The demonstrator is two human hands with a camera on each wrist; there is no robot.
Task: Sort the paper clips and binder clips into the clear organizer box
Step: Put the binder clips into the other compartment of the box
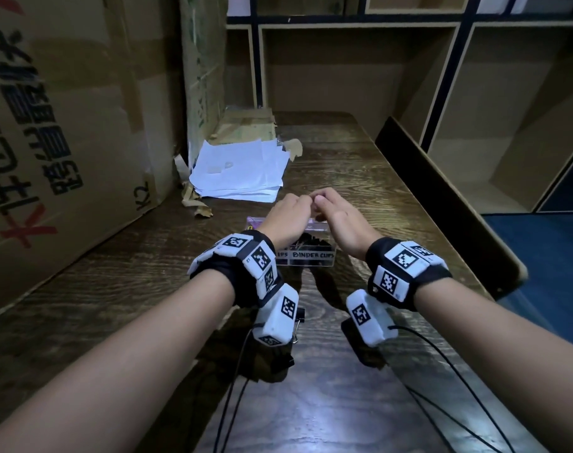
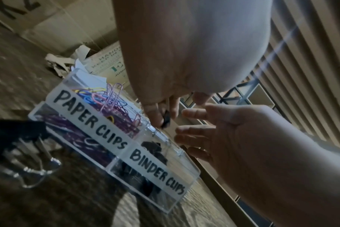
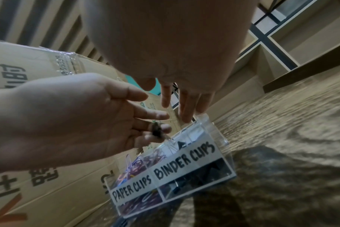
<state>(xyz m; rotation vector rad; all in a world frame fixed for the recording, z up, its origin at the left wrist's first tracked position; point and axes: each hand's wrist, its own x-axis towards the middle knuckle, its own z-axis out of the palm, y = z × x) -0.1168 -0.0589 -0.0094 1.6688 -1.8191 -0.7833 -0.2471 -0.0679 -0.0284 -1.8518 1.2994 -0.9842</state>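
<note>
Half-hidden in the left hand (image 3: 68, 122), a small black binder clip (image 3: 157, 131) is pinched above the clear plastic organizer box (image 3: 213, 127); right hand (image 2: 233, 138) fingers are loosely spread, empty

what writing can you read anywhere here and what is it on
"PAPER CLIPS": white label on the left compartment of the clear organizer box.
"BINDER CLIPS": white label on the right compartment.
"K2": handwritten on the big cardboard box; its large printed characters are visible but I cannot read them.
"HAND...": small carton behind the organizer, the rest too blurred.
Square coded markers on the wristbands: no words.
</note>
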